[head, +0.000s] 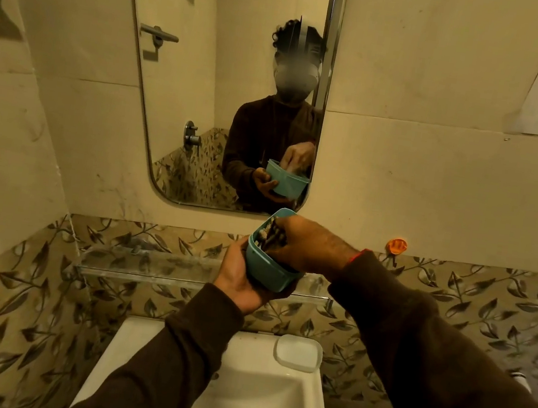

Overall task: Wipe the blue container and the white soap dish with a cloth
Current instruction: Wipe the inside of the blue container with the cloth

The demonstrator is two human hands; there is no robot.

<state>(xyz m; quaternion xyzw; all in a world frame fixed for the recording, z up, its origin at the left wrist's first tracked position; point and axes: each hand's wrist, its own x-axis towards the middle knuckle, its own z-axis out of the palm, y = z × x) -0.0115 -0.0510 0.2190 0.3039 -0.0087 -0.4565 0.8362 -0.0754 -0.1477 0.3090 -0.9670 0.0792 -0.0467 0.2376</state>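
Note:
I hold the blue container (pixel 267 269) tilted above the glass shelf, its mouth turned up and to the left. My left hand (pixel 238 277) cups it from below and from the left. My right hand (pixel 303 245) reaches into its mouth, fingers closed on a dark grey cloth (pixel 271 237) pressed against the inside. Only a little of the cloth shows. The white soap dish (pixel 298 352) sits apart on the back right corner of the white sink (pixel 255 388), below my right forearm.
A glass shelf (pixel 148 266) runs along the leaf-patterned tiles just under the container. A mirror (pixel 222 86) hangs above it and reflects a person holding the container. An orange hook (pixel 397 246) is stuck on the wall to the right.

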